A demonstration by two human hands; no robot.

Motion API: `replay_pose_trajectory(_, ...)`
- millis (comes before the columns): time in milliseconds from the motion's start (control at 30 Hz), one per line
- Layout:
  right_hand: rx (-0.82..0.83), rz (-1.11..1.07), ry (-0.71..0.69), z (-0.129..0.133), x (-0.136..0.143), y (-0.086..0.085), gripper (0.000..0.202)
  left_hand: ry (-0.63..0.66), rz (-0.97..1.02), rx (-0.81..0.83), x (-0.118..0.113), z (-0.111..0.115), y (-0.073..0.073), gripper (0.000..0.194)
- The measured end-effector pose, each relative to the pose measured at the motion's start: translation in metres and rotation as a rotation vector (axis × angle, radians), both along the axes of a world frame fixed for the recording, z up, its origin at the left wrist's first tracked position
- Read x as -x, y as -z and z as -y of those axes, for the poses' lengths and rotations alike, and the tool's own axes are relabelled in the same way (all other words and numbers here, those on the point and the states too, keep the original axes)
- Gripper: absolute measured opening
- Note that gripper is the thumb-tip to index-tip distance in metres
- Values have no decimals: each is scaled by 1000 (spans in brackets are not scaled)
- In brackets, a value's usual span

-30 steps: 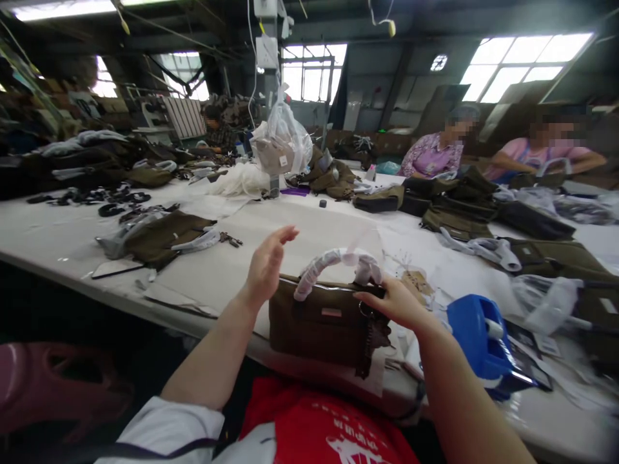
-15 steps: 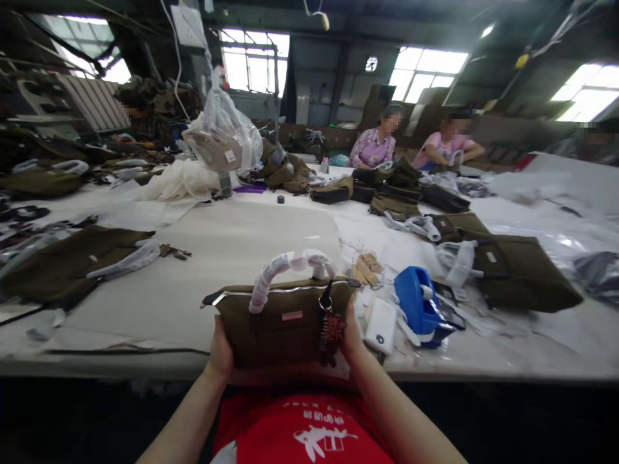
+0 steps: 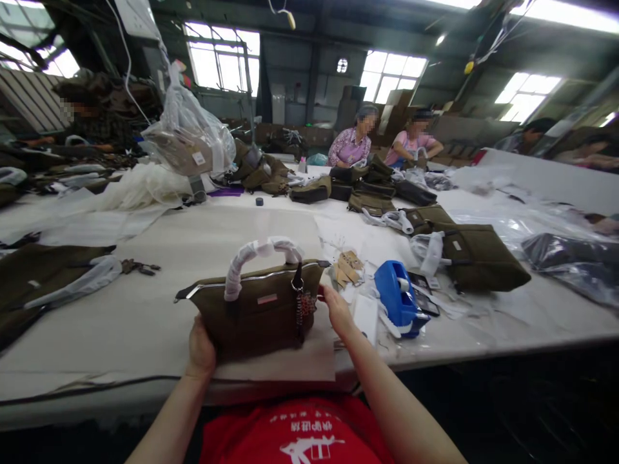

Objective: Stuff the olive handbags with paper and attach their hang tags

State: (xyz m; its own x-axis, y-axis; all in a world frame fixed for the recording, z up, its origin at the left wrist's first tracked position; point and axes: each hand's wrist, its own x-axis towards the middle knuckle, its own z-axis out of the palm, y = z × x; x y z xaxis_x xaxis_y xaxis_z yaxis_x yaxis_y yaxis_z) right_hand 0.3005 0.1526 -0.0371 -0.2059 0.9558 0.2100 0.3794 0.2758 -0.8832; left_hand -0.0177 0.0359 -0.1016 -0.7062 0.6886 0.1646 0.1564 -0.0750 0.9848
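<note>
A dark olive handbag (image 3: pixel 261 328) stands upright at the table's front edge, its silver zip along the top and its arched handle (image 3: pixel 264 248) wrapped in white film. From a ring near its right end hangs a beaded and red tassel charm (image 3: pixel 304 306). My left hand (image 3: pixel 202 348) grips the lower left side, fingers partly hidden behind it. My right hand (image 3: pixel 338 314) is closed at the right side edge, fingertips beside the charm; the exact hold is partly hidden.
To the right are a blue tape dispenser (image 3: pixel 399 299), a white device (image 3: pixel 366 316) and brown card tags (image 3: pixel 348 267). More olive bags lie at right (image 3: pixel 483 258) and left (image 3: pixel 48 277). A plastic-wrapped bag (image 3: pixel 188 142) sits behind. Two co-workers (image 3: pixel 352 145) work across the table.
The view has turned to the right, so everything appears further left. My right hand's fingers have shifted slightly outward along the handbag's right edge. The left hand keeps its hold.
</note>
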Motion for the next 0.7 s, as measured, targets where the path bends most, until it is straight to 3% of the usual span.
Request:
replay_pose_trajectory(133, -22, 289, 173, -7, -49, 5, 45, 30, -64, -58, 0, 14, -7, 66)
replay_pose_trajectory(233, -46, 529, 235, -20, -75, 9, 31, -28, -103, -144, -3, 20, -20, 64)
replay_pose_trajectory(367, -65, 757, 189, -28, -80, 24, 43, -94, -206, -201, -4, 31, -41, 63)
replay_pose_trajectory(500, -68, 886, 177, -30, -75, 37, 34, -153, -278, -228, 4, 44, -57, 63)
replay_pose_trajectory(600, -67, 941, 188, -32, -75, 40, 29, -168, -353, -78, 21, 45, -50, 57)
replay_pose_trajectory(700, -45, 977, 192, -35, -76, 38, 30, -160, -474, 203, 38, 32, -26, 55)
